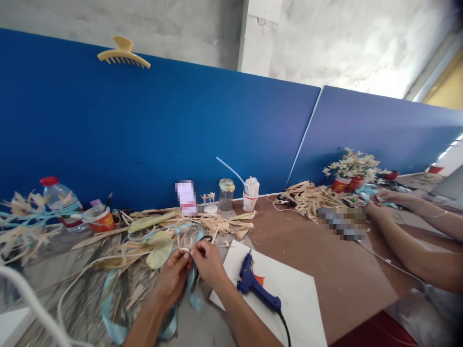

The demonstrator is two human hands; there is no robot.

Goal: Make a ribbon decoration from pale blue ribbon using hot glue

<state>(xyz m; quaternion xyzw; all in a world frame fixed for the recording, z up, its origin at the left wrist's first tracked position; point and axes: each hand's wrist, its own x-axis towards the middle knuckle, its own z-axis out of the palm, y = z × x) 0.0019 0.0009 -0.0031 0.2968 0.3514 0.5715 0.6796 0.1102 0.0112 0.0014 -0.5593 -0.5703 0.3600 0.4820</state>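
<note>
Blue partition behind, hands [191,260] pinching something small, mostly hidden by fingers [183,256].

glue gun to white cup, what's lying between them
The ends of some dried husk strips lie between the glue gun and the white cup, as the head view shows.

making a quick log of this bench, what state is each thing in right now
left hand, fingers closed on a small pale piece
right hand, fingertips pinched, hold unclear
glue gun, lying on a white board, power unclear
bottle, capped
blue ribbon, loose, trailing
white cup, upright, stuffed
hair clip, perched on partition edge
</note>
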